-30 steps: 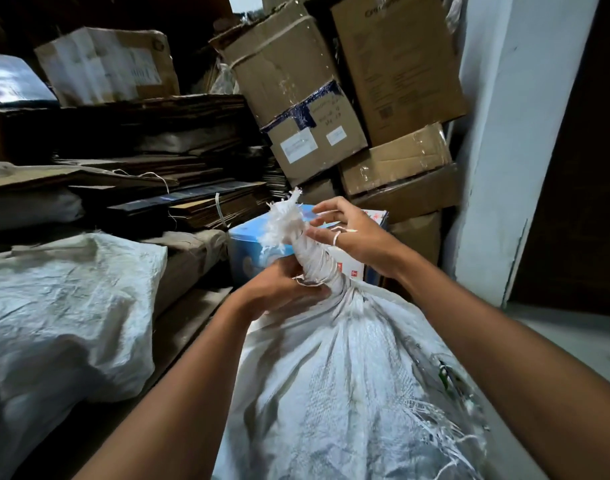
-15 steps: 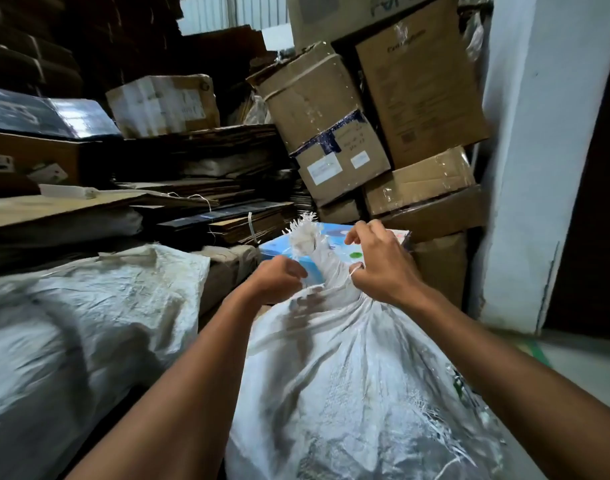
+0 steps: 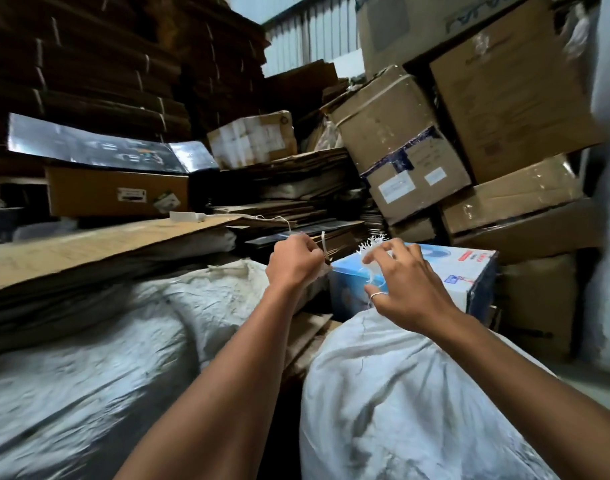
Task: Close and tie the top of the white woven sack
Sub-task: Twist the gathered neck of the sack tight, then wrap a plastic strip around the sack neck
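The white woven sack [image 3: 417, 393] fills the lower right, its top gathered into a twisted neck. The neck's frayed end [image 3: 371, 247] sticks up between my hands. My right hand [image 3: 409, 284] curls over the neck from the right and hides most of it; a thin white band sits on its thumb. My left hand [image 3: 293, 265] is a fist a little to the left of the neck, pinching a thin white string [image 3: 323, 269] that runs toward the neck. The view is blurred.
A second full white sack [image 3: 88, 358] lies at the left. Behind the neck stands a blue and white box [image 3: 466, 271]. Stacked cardboard boxes [image 3: 400, 147] and flattened cardboard [image 3: 88, 247] crowd the back. A white wall [image 3: 608, 168] rises at the right.
My left hand has left the neck and moved left and up with the string. My right hand stays on the neck. The view has tilted upward, so the sack sits lower.
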Demonstrator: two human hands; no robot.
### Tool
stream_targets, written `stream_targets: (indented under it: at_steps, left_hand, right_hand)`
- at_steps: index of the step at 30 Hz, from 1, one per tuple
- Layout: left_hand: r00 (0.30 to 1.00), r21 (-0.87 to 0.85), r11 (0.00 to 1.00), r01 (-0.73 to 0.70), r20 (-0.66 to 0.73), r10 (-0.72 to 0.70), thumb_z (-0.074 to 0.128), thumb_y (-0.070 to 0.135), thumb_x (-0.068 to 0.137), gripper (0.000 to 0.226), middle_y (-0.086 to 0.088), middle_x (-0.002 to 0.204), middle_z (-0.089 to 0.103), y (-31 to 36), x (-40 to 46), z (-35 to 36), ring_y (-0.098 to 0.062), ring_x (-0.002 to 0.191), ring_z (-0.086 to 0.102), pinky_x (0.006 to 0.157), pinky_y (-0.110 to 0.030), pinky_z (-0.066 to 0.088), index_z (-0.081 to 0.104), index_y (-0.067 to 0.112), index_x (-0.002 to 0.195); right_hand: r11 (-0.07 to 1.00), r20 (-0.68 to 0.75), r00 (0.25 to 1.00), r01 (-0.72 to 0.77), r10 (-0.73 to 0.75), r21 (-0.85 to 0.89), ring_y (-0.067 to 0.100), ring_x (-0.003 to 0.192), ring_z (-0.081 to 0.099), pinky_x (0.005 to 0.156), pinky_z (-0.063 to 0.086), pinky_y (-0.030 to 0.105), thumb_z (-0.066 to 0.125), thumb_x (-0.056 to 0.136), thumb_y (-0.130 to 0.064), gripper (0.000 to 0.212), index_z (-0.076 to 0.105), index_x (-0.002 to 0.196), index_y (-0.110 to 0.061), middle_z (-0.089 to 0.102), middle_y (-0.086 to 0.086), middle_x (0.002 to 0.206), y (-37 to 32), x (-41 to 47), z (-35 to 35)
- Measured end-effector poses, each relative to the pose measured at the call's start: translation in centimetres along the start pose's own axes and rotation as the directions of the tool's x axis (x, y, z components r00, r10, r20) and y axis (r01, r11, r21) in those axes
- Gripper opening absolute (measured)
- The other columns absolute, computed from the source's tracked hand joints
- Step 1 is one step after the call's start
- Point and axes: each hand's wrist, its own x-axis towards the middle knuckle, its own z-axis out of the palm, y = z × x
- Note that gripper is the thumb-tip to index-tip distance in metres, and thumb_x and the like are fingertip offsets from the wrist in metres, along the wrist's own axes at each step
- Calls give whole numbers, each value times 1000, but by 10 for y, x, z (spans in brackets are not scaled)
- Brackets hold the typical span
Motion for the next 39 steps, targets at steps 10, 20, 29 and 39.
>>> stream_targets:
  at_steps: [10,20,29,39]
  left_hand:
    - [976,340,931,-132,-121,182,54,32,93,31,-9,120,73,-35,71,-68,-34,118,63,92,-44,55,75,21,114]
    - [998,571,821,-6,-46,39,38,43,107,44,-15,143,62,-92,142,-113,-37,136,51,118,-59,32,66,19,132]
    - [993,582,805,114,-49,-105,58,33,94,42,-21,135,63,-110,169,-122,-43,128,56,114,-59,40,68,11,129]
    - [984,624,778,79,-173,38,71,20,93,23,-23,123,67,-100,168,-115,-45,117,61,104,-58,47,74,14,115]
  right_hand:
    - [987,243,957,-149,159,-58,27,140,33,111,42,45,80,88,-50,53,54,134,-42,41,-2,148,7,16,-8]
    - [993,196,974,-118,116,-2,23,127,39,98,48,44,76,84,-9,44,53,102,-42,43,-8,132,3,18,21]
    - [976,116,985,-145,127,160,21,104,54,89,51,43,95,76,-32,44,51,72,-30,54,-9,101,10,22,27]
    - [978,69,979,-195,189,81,21,90,56,81,54,41,97,72,-38,56,46,57,-21,54,-2,92,14,22,12]
